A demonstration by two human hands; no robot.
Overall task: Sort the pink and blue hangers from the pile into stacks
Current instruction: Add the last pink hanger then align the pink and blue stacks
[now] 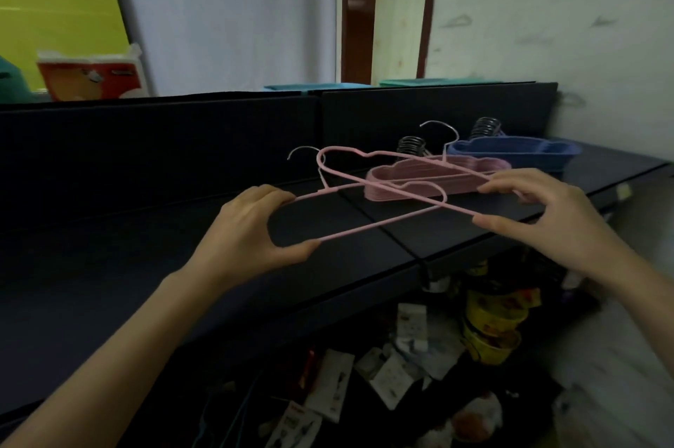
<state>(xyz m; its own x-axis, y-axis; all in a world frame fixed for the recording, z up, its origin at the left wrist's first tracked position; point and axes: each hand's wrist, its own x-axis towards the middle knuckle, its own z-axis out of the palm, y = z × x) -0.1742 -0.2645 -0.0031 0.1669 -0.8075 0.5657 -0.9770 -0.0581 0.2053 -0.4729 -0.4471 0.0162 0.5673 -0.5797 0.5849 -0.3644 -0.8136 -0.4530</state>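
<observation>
Working over a dark table [146,228], with two sorted stacks sitting at its far right: the blue stack [518,152] back by the wall, the pink stack [386,177] just in front of it and nearer the hands, metal hooks bunching behind each.

Holding two loose hangers in the air just in front of the pink stack, crossing each other: the left pink hanger [379,223], hook rising at its far side, and the right pink hanger [457,210], its rounded end reaching over toward the left. Not possible to tell whether merely overlapping or hooked through one another.

Gripping one end of each: left hand [248,228] curling round its hanger's end, thumb [299,250] under the lower bar, fingers over the upper; right hand [547,221] pinching the other likewise, forefinger [503,185] on top, thumb below.

By the look of it, handling the placing step for pink. Calling next for parting the crossed pair without snagging, then turning each so hook and outline match the pink stack, and laying it there, not on the blue.
</observation>
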